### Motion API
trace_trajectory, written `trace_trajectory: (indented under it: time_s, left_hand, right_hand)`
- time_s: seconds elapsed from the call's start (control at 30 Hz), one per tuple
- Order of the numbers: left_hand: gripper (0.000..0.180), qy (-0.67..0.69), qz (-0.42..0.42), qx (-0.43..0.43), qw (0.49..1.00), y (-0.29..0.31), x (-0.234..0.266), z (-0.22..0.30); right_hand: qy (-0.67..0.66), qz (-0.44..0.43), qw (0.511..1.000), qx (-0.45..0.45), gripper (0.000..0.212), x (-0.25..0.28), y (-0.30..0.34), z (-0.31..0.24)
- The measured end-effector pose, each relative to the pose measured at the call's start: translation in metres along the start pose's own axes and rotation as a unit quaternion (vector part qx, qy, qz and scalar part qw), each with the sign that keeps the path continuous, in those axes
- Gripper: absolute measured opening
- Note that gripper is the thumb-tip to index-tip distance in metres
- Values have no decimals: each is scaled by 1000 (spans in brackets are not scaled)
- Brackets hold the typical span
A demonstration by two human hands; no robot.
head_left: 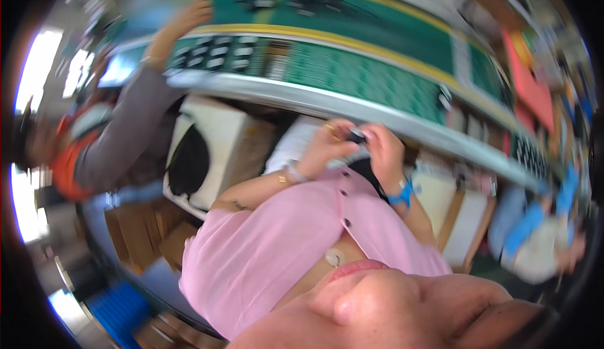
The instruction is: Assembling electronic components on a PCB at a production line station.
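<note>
A face [371, 298] is cut off — left hand [327, 145] and right hand [385, 152] pinch a half-hidden black piece [357, 136].

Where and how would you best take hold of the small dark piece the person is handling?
Probably by the exposed middle of the small dark piece, in a light pinch from above. The left hand and right hand flank it, so its upper face looks the most open. It is small enough for fingertips; blur hides its finer shape.

cardboard box [133, 232], left | blue ribbed object [119, 311], lower left | red panel [528, 88], upper right | co-worker [123, 138], far left
</note>
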State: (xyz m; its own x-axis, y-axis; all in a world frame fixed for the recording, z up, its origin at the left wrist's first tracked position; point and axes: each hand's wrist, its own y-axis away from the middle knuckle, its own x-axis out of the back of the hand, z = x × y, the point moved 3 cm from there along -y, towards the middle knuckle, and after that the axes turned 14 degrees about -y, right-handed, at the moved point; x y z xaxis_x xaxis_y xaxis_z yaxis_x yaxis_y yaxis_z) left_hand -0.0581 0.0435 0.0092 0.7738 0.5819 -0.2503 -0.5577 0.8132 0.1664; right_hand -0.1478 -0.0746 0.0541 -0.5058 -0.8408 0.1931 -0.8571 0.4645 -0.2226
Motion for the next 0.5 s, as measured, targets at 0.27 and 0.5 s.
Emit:
trace_trajectory:
  time_s: [0.27,0.5]
  left_hand:
    - [52,-65,-197,-8,978,-32,-16,-5]
    - [71,-150,-366,50,917,-64,-35,11]
  right_hand:
    - [130,-14,990,60,42,34,26,1]
    - [85,0,996,-11,39,51,41,-11]
